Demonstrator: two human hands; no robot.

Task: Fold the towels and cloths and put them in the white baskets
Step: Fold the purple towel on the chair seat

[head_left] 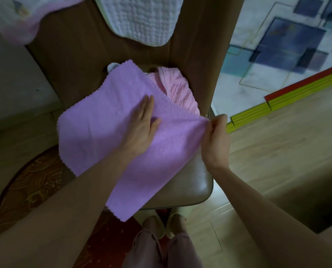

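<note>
Nearest to me, at the bottom of the view, are my own feet in pale slippers on the wooden floor, with a dark red patterned mat off to my left. Just beyond them is the brown leather chair, and spread over its seat lies the lilac towel, one corner hanging off the front edge toward my legs. My left hand lies flat on the middle of the towel, fingers straight and close together, thumb out to the side, pressing the cloth down onto the seat. My right hand is at the towel's right corner, thumb and fingertips pinching that corner and lifting it a little off the seat at the chair's right edge. Behind the lilac towel, toward the chair's back, a pink ribbed cloth sits crumpled on the seat, partly covered by the towel's far edge; a small pale thing peeks out near the towel's far corner, perhaps another cloth, though I cannot tell from here. Over the top of the chair back hang a white quilted cloth and, to its left, a pale pink cloth. Far right, past yellow and red strips on the floor, lies a rug with blue squares.
</note>
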